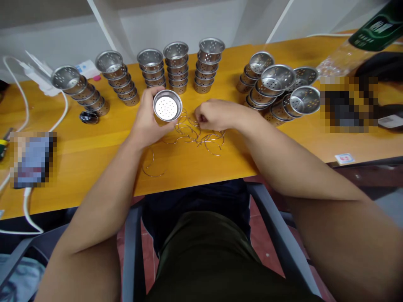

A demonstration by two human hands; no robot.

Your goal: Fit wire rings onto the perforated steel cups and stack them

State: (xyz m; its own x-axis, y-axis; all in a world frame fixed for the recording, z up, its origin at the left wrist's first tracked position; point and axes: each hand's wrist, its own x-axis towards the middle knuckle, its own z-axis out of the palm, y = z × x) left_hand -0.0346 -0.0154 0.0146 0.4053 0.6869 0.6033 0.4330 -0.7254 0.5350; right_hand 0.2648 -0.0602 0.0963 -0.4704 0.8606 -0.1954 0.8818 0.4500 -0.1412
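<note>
Head view: a perforated steel cup (167,107) is being gripped around its side by the left hand (147,119), thumb and fingers parted to its width, at ten o'clock from the curved metal wires (192,133). At about two o'clock from these, the right hand (215,115) is being held curled; its fingertips are being hidden, so whether a wire is being pinched cannot be told. Light, stiff, rather slippery metal is being assumed, best being grasped below the rim. Most of the outer wall is being obscured.
</note>
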